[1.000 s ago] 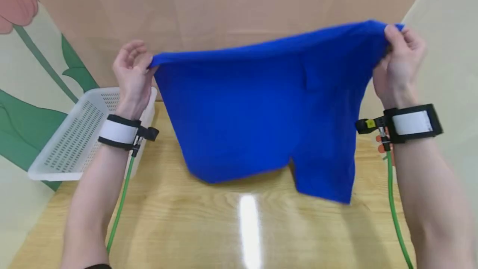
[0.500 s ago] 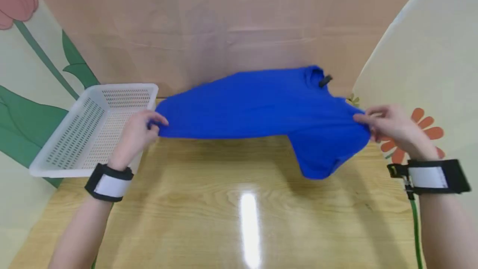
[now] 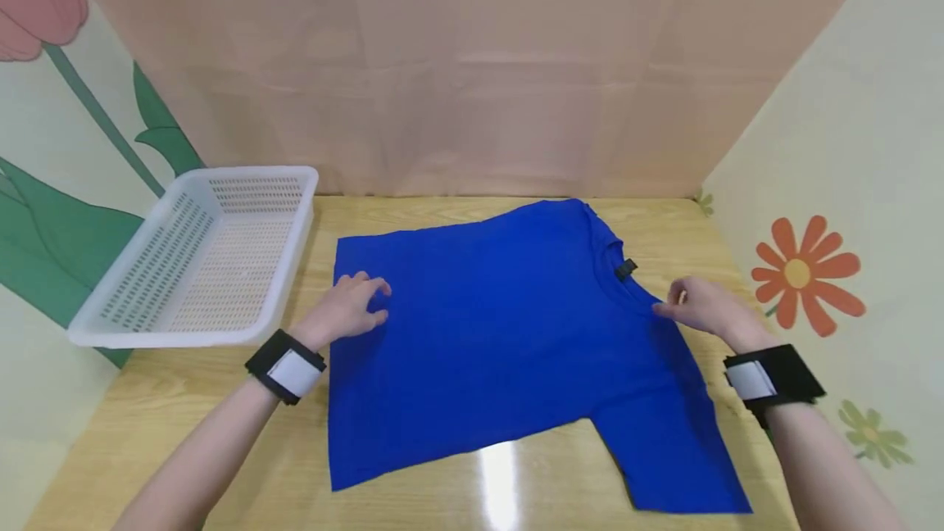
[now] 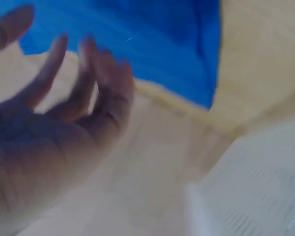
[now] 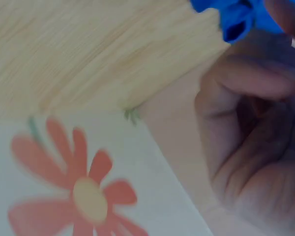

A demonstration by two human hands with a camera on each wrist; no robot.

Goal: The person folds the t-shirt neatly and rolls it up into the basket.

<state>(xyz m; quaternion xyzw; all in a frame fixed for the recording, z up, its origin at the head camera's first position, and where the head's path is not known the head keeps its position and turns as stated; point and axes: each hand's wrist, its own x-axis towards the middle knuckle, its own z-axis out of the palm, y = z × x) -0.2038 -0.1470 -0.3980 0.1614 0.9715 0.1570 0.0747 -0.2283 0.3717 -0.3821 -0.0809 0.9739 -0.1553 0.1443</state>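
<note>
The person's left hand (image 3: 342,310) and right hand (image 3: 701,306) are bare, and so are the left forearm (image 3: 206,449) and right forearm (image 3: 833,465). Round the left wrist goes a wide black band (image 3: 267,356) with a pale, roughly square patch (image 3: 295,371) between dark edges. The right wrist wears a matching black strap (image 3: 792,373), its light grey-white patch (image 3: 750,381) on the inner side and a broad black section on the outer side.

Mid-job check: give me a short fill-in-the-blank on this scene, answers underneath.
1. The shirt on the wooden table is coloured ____.
2. In the head view, the white basket is to the ____ of the shirt.
3. The hand nearer the dark tag is the person's ____ one.

Missing words: blue; left; right.
</note>
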